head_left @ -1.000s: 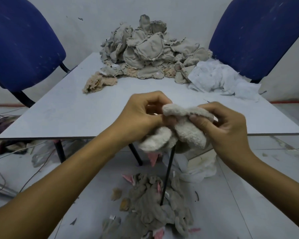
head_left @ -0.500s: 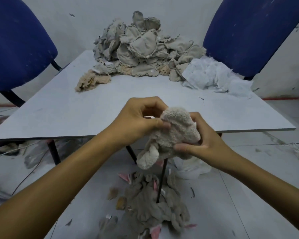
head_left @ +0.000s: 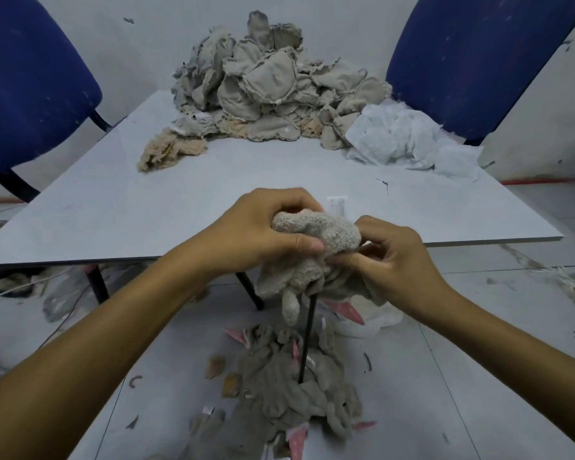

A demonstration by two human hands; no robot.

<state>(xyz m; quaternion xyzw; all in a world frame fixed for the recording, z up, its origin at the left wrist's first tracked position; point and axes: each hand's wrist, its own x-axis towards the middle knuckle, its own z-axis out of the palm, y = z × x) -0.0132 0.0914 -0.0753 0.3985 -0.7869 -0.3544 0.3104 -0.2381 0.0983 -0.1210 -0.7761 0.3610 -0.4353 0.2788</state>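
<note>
Plush skin [head_left: 332, 234] (limp) in left hand [head_left: 266, 234]

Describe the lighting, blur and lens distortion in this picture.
Head view: soft, even light, no glare on the table; wide-angle stretch enlarges the forearms at the lower corners; the right hand looks slightly smeared, while the left hand and plush fabric look sharp.
</note>
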